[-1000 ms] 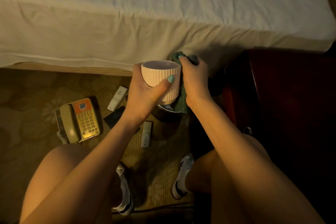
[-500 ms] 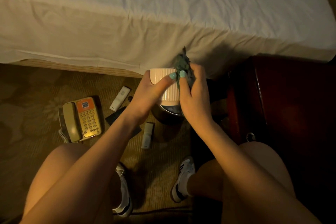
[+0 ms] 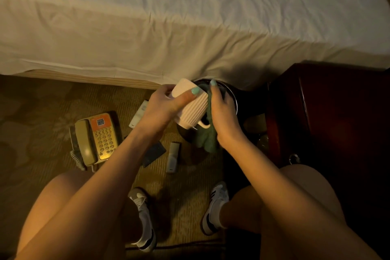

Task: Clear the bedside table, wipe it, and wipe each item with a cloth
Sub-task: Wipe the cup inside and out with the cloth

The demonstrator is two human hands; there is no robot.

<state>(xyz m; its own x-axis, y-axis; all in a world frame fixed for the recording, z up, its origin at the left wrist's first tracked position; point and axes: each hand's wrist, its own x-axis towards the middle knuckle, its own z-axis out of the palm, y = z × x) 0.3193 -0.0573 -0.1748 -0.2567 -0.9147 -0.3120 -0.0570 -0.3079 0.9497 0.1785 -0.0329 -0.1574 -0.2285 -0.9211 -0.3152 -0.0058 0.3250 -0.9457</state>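
Mug (image 3: 194, 111) goes from upright to tipped, base toward the bed
Left hand (image 3: 162, 105) grips it in mid-air over the floor; right hand (image 3: 224, 118) clutches the cloth (image 3: 207, 141) against its handle side. Wiping moves to the outside

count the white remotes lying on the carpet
2. One white remote lies right of the phone, partly under the left hand; the other remote lies nearer the person, beside a dark flat item. More may be hidden from view.
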